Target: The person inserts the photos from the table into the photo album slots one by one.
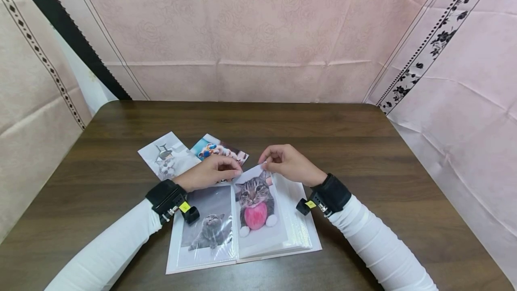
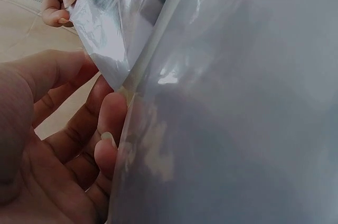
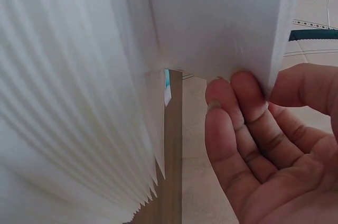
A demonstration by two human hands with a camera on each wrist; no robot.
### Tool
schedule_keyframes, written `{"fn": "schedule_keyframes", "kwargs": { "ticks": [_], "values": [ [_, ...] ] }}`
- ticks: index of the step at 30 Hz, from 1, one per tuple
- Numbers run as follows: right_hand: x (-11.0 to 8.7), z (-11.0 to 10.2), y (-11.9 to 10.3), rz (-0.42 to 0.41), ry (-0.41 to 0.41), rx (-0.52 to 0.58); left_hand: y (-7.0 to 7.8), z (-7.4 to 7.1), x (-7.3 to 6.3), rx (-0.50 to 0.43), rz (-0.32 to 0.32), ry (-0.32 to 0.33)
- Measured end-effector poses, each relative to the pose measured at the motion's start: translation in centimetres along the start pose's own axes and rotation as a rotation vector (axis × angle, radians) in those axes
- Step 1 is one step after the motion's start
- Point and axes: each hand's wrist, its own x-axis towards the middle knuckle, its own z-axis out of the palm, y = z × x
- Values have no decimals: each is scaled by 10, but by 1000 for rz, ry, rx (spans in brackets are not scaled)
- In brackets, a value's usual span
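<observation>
Dk wood surface (image 1: 343, 134) carries everything. Open album (image 1: 174, 255) lies twd its near edge, abt midway btwn L & R edges. Work looks partway: kitten photo (image 1: 212, 230) sits under film on L side; cat photo (image 1: 254, 201) w/ pink heart is at raised page (image 1: 281, 233) on R, prob. sleeved, can't tell how fully. Prob. remaining: pale print (image 1: 168, 154) & teal print (image 1: 218, 148), both loose past album's far edge, nr its L corner. L grip (image 1: 212, 171) pinches page's top corner by the fold; R grip (image 1: 292, 165) pinches its top outer corner. Cat photo is just nearside of both; teal print's partly hidden by L grip.
</observation>
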Motion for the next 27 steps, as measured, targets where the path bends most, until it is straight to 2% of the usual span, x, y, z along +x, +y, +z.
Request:
{"fn": "schedule_keyframes", "kwargs": {
  "ticks": [20,27],
  "values": [
    [1,1,0,-8,-9,-1,4,0,-2,26,9,-11],
    [0,2,0,-18,3,3,4,1,-2,41,39,-25]
  ]
}}
